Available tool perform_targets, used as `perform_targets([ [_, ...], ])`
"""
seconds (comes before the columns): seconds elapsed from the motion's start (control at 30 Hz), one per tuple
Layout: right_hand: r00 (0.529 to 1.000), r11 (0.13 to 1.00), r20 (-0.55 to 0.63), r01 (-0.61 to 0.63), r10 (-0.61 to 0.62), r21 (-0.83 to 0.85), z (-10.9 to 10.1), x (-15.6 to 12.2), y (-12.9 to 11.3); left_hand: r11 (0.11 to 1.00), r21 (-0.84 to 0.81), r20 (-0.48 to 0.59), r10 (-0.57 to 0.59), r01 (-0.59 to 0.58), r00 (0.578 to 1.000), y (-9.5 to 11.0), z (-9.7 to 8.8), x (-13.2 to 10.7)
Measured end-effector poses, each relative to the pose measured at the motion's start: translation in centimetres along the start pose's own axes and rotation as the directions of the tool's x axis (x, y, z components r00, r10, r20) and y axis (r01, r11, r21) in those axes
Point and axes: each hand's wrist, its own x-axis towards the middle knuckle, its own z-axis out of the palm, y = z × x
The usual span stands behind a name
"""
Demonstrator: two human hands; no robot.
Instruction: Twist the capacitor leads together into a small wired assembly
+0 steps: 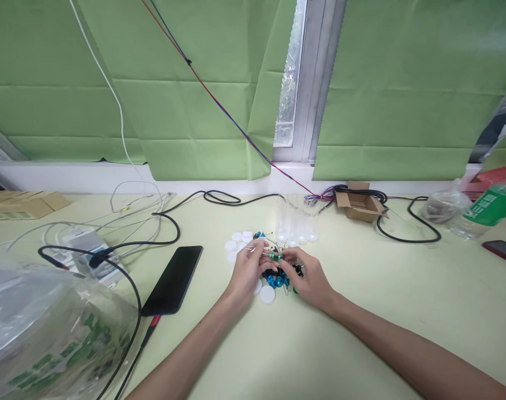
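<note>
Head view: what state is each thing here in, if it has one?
Left hand: holding green parts
Right hand: curled, at the green parts
Phone: flat, screen dark
Box: open
Curtains: down, gap between them
Power strip: black plug in it
White discs: lying loose

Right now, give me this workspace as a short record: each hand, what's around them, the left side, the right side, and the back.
Left hand: holding thin metal-legged green pieces
Right hand: fingers at the same green pieces; exact grip unclear
Around the hands: blue pieces and white discs on the table
Left side: black phone, clear plastic bag
Right side: bottle with green label, lying tilted
Back: open cardboard box, green blinds
</note>
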Motion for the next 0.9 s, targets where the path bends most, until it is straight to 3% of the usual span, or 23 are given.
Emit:
perform_targets([
  [0.9,0.998,0.994,0.007,-0.055,0.056,-0.096,0.01,0.08,-0.03,1.000,0.024,0.047,-0.013,0.012,0.999,0.25,0.30,-0.40],
])
